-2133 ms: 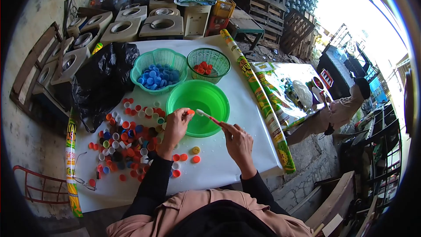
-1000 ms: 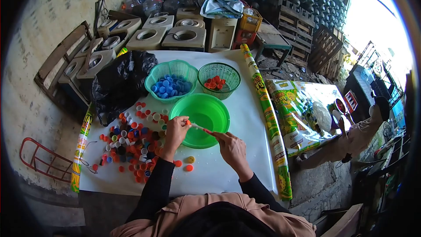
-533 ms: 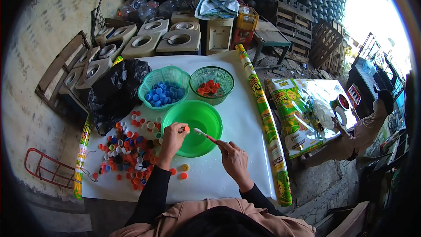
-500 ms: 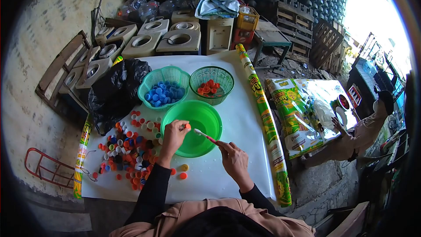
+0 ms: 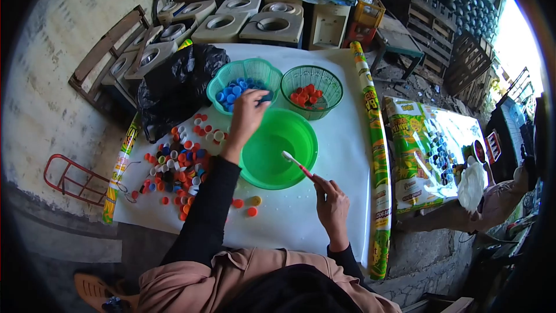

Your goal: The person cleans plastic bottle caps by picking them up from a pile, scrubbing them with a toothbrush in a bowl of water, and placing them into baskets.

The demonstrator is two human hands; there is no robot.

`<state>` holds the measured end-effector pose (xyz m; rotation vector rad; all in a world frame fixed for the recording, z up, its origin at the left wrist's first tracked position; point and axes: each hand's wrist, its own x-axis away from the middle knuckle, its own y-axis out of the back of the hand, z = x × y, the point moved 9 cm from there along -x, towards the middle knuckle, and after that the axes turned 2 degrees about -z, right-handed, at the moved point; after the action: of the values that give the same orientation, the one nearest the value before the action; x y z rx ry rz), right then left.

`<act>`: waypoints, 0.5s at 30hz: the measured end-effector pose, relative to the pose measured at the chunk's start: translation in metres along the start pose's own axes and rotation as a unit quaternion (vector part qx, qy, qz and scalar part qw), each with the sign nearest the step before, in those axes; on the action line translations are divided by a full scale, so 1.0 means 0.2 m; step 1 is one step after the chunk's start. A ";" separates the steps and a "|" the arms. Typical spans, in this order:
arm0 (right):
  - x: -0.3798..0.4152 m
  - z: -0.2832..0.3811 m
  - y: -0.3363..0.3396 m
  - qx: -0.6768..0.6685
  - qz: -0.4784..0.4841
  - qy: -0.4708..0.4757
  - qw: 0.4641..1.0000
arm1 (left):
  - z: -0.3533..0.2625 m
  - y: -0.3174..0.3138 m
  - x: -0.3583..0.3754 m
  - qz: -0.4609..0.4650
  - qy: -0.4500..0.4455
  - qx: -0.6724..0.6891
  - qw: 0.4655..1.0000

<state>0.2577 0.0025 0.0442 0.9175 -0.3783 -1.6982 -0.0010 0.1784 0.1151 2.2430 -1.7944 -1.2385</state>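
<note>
My left hand (image 5: 248,117) is over the near right rim of the light green basket (image 5: 218,86) of blue caps (image 5: 233,94). Its fingers are bent together, and what is between them is too unclear to name. A red and white toothbrush (image 5: 300,166) is gripped in my right hand (image 5: 332,204), its bristle end over the bright green basin (image 5: 255,168). Behind the basin, on the right, a dark green basket (image 5: 331,84) contains orange-red caps (image 5: 307,96). Mixed loose caps (image 5: 176,165) lie on the white sheet left of the basin.
A black plastic bag (image 5: 174,90) lies at the left. Along the right edge of the white sheet (image 5: 341,139) runs a rolled, printed wrapper (image 5: 376,162). Another person (image 5: 492,203) is beside a second covered surface (image 5: 408,185) with caps, at the right.
My left hand has moved up and away from the basin to the light green basket; the orange cap it held no longer shows. The view has shifted. The toothbrush is still in my right hand.
</note>
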 end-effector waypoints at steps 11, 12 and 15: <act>-0.01 0.04 -0.03 -0.001 0.024 0.005 1.000 | 0.42 0.57 0.70 0.036 0.184 -0.142 0.972; -0.01 0.04 -0.03 0.002 0.024 0.009 1.000 | 0.41 0.57 0.75 0.044 0.193 -0.145 0.970; -0.01 0.06 -0.03 0.006 0.025 0.006 1.000 | 0.43 0.56 0.88 0.055 0.189 -0.133 0.971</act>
<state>0.2450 0.0043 0.0503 0.9200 -0.3997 -1.6461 -0.1366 0.0326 0.0094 2.0295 -1.4916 -0.8944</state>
